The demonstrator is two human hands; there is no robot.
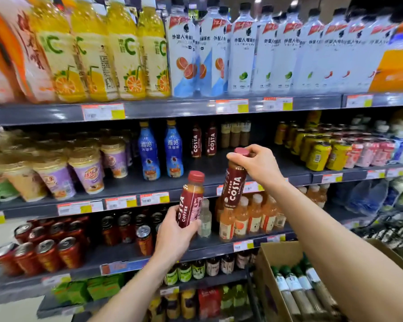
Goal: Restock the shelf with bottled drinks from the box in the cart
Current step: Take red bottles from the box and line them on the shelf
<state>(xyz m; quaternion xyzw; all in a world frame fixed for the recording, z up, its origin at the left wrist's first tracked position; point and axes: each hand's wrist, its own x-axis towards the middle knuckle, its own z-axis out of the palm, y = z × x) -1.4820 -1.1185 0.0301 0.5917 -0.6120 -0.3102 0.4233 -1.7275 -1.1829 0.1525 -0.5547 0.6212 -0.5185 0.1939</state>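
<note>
My left hand (pixel 172 233) grips the lower body of a dark red Costa coffee bottle (pixel 191 198), held tilted in front of the second shelf's edge. My right hand (pixel 258 161) pinches the pink cap of a second Costa coffee bottle (pixel 233 182), hanging tilted at the front of the second shelf (pixel 130 184). Two more Costa bottles (pixel 204 141) stand far back on that shelf, with bare shelf in front of them. The cardboard box (pixel 265 270) sits at the lower right and holds several green-capped bottles (pixel 293 284).
Two blue bottles (pixel 159 149) stand left of the Costa gap, purple cups (pixel 89 170) further left, yellow cans (pixel 319 154) to the right. Large juice and water bottles fill the top shelf. Red cans and peach bottles (pixel 249 217) sit below. The wire cart (pixel 391 228) is at right.
</note>
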